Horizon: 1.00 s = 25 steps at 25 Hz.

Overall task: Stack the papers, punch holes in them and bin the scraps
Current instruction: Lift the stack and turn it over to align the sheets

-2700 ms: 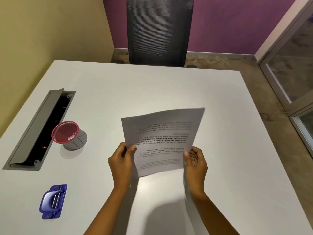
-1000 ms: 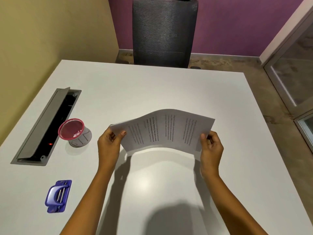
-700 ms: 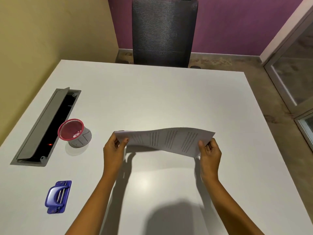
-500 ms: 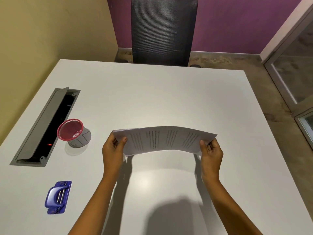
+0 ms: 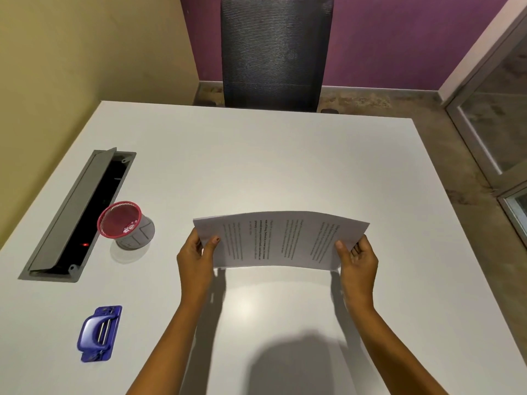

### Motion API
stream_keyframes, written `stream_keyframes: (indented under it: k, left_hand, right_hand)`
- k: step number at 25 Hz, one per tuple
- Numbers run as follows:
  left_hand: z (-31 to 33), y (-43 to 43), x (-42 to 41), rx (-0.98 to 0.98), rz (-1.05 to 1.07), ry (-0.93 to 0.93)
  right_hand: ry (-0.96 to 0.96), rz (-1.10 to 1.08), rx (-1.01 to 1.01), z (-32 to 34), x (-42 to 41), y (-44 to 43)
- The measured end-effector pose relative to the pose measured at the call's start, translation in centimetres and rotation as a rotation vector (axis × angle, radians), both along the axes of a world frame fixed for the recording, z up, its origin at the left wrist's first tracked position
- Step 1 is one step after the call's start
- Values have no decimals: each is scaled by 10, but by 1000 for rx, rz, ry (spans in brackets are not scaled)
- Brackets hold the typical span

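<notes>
A thin stack of printed papers [image 5: 281,240] is held sideways above the white table [image 5: 271,166], bowed slightly upward in the middle. My left hand [image 5: 196,258] grips its left short edge and my right hand [image 5: 356,259] grips its right short edge. A blue hole punch [image 5: 99,333] lies on the table at the near left, well apart from both hands. A small grey bin with a red mesh rim [image 5: 125,225] stands left of the papers, with a few white scraps inside.
An open grey cable tray [image 5: 77,215] is sunk into the table's left side. A dark mesh chair [image 5: 273,52] stands behind the far edge. A yellow wall lies to the left, and a glass partition [image 5: 496,124] to the right.
The papers were turned from upright to sideways, with my hands now spread to the short edges. Over the last second the stack dipped flat, then tilted back toward me.
</notes>
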State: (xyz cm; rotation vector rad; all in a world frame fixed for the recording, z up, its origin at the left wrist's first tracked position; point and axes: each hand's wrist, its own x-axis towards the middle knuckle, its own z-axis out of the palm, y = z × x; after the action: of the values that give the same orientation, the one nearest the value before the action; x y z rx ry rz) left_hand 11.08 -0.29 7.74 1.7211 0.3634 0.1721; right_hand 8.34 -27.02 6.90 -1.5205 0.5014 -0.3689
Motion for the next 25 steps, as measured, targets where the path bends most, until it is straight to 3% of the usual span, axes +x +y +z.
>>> stream_keyframes:
  k: [11, 20, 25]
  left_hand:
    - [-5, -8, -6, 25, -3, 72]
    - [12, -2, -16, 72, 126, 107]
    - [11, 8, -21, -74, 247, 198]
  right_hand:
    - [59, -3, -58, -5, -8, 0]
    - [77, 25, -37, -4, -15, -10]
    - [289, -60, 69, -18, -33, -8]
